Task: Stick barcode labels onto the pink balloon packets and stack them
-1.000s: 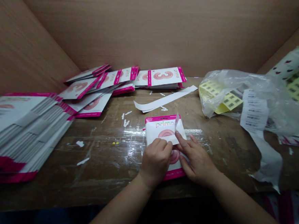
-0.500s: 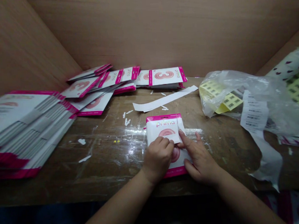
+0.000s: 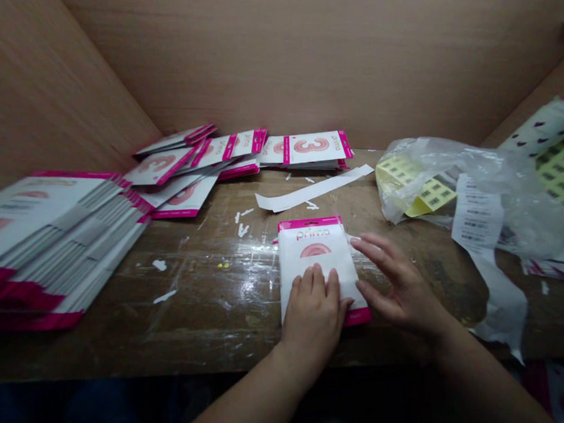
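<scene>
A flat white packet (image 3: 290, 262) with pink ends, the word "prima" and a reddish arc lies on the table in front of me. It seems to rest on others like it. My left hand (image 3: 315, 302) presses flat on its lower middle, fingers stretched forward and thumb out to the right. Below the arc the packet face looks plain white; my fingers hide much of that part. Just off the packet's right edge is my right hand (image 3: 398, 284), fingers apart and holding nothing.
Banded packets (image 3: 66, 239) are stacked at the left, with looser packets (image 3: 311, 146) along the back wall. A white paper strip (image 3: 314, 190) and scraps lie beyond my hands. At the right sit a clear plastic bag (image 3: 526, 188), yellow label sheets (image 3: 433, 196) and a barcode label strip (image 3: 478, 217).
The small white strip pinched in my left fingers is down on the packet. My left hand has flattened over it, and my right hand has lifted away to the right.
</scene>
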The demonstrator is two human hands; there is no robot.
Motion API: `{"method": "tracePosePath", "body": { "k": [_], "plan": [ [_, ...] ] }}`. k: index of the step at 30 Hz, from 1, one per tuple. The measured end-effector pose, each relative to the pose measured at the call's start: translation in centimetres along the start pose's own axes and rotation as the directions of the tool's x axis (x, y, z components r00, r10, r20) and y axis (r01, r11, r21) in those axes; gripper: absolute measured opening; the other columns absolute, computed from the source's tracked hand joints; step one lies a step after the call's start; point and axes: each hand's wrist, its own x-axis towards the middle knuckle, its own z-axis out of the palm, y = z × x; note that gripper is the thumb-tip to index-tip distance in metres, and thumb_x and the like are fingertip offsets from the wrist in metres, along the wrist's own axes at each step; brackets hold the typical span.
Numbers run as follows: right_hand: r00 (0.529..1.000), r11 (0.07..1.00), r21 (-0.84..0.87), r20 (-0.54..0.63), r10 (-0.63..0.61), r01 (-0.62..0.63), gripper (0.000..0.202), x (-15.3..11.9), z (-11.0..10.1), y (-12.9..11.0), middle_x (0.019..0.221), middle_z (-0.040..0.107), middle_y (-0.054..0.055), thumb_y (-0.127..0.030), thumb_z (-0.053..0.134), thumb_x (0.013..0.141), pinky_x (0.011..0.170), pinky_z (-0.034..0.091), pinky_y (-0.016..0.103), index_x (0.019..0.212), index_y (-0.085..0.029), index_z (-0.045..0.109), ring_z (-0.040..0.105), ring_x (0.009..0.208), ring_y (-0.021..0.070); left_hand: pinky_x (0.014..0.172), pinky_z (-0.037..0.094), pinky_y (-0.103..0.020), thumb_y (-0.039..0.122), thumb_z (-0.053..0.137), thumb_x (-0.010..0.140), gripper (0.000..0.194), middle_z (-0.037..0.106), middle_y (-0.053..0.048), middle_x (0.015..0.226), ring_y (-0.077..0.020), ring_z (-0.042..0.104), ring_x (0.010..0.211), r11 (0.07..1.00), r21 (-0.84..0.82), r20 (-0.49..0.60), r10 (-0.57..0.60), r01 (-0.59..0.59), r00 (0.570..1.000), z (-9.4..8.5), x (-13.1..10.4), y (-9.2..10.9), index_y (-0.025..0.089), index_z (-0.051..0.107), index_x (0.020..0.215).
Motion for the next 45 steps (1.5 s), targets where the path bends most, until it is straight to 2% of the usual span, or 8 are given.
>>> {"method": "tracePosePath", "body": {
  "k": [5, 11, 17, 23, 27, 34, 38, 45],
  "plan": [
    [0.983, 0.977, 0.187, -0.130, 0.128, -0.102, 0.015, 2.6, -1.5, -0.8, 0.103, 0.062, 0.007, -0.030, 0.067, 0.075, 0.088, 0.046, 0.041, 0.088, -0.023, 0.067, 0.056, 0.099, 0.0232, 0.085, 0.046, -0.049, 0.036, 0.052, 0.082, 0.045, 0.057, -0.028, 0.116, -0.0379, 0.055, 0.107, 1.000, 0.029, -0.069, -0.002, 0.004, 0.998, 0.4, -0.3, 0.3, 0.007, 0.058, 0.116],
    [0.735, 0.141, 0.775, 0.502, 0.455, -0.616, 0.035, 5.1, 1.5, 1.1, 0.053, 0.052, -0.006, -0.036, 0.081, 0.057, 0.040, 0.037, 0.014, 0.065, -0.016, 0.054, 0.043, 0.042, 0.0040, 0.086, 0.046, -0.048, 0.035, 0.052, 0.083, 0.041, 0.061, -0.021, 0.112, -0.0349, 0.056, 0.105, 0.998, 0.057, -0.178, 0.008, 0.002, 0.984, 1.4, -0.8, 0.4, 0.010, 0.059, 0.116],
    [0.677, -0.065, 0.774, 0.588, 0.443, -0.630, 0.030, 4.3, 0.9, 3.3, 0.049, 0.052, -0.007, -0.028, 0.082, 0.057, 0.037, 0.033, 0.011, 0.065, -0.017, 0.055, 0.043, 0.039, 0.0028, 0.089, 0.045, -0.048, 0.036, 0.047, 0.087, 0.036, 0.063, -0.016, 0.111, -0.0311, 0.056, 0.106, 0.999, 0.031, -0.236, -0.002, 0.010, 0.972, 1.9, -1.2, 0.5, 0.014, 0.061, 0.113],
    [0.853, 0.392, 0.830, 0.177, 0.491, -0.398, 0.074, 1.5, 1.1, 3.1, 0.123, 0.053, 0.001, -0.022, 0.077, 0.061, 0.080, 0.048, 0.029, 0.126, -0.039, 0.044, 0.056, 0.099, 0.0156, 0.093, 0.033, -0.065, 0.044, 0.050, 0.084, 0.035, 0.048, -0.020, 0.132, -0.0450, 0.037, 0.124, 0.989, -0.070, -0.219, -0.144, 0.132, 0.965, 1.1, -1.1, 0.4, 0.025, 0.064, 0.109],
    [0.848, 0.668, 0.616, 0.001, 0.530, -0.418, 0.090, -0.6, 4.2, 2.8, 0.117, 0.056, 0.009, -0.026, 0.067, 0.073, 0.091, 0.044, 0.041, 0.144, -0.031, 0.012, 0.056, 0.103, 0.0200, 0.092, 0.034, -0.065, 0.045, 0.044, 0.086, 0.043, 0.047, -0.022, 0.132, -0.0444, 0.038, 0.124, 0.988, -0.051, -0.110, -0.149, 0.145, 0.983, 0.9, -0.9, 0.3, 0.021, 0.059, 0.119],
    [0.878, 0.720, 0.598, -0.054, 0.476, -0.354, 0.089, -0.8, 5.7, 2.8, 0.116, 0.060, 0.011, -0.027, 0.063, 0.077, 0.085, 0.051, 0.041, 0.144, -0.026, 0.004, 0.062, 0.098, 0.0217, 0.092, 0.037, -0.062, 0.046, 0.034, 0.090, 0.052, 0.050, -0.016, 0.131, -0.0385, 0.043, 0.122, 0.995, -0.018, -0.150, -0.098, 0.097, 0.984, 1.4, -1.2, 0.0, 0.011, 0.054, 0.124],
    [0.948, 0.976, 0.106, -0.239, 0.211, -0.190, 0.077, -1.0, 5.1, 2.1, 0.113, 0.061, 0.010, -0.020, 0.059, 0.080, 0.095, 0.043, 0.047, 0.143, -0.027, 0.016, 0.056, 0.107, 0.0240, 0.092, 0.037, -0.060, 0.043, 0.032, 0.091, 0.051, 0.051, -0.014, 0.130, -0.0372, 0.045, 0.120, 0.997, 0.002, -0.198, -0.073, 0.075, 0.977, 1.7, -1.3, 0.0, 0.009, 0.055, 0.121],
    [1.000, 0.989, -0.145, 0.004, -0.005, 0.005, 0.070, -1.4, 4.5, 1.6, 0.132, 0.050, 0.010, -0.015, 0.045, 0.086, 0.105, 0.021, 0.060, 0.144, -0.029, 0.008, 0.046, 0.122, 0.0259, 0.093, 0.035, -0.060, 0.039, 0.033, 0.092, 0.048, 0.051, -0.014, 0.130, -0.0369, 0.045, 0.121, 0.999, -0.003, -0.195, -0.052, 0.053, 0.979, 1.9, -1.4, 0.1, 0.008, 0.054, 0.122]
  ]
}}
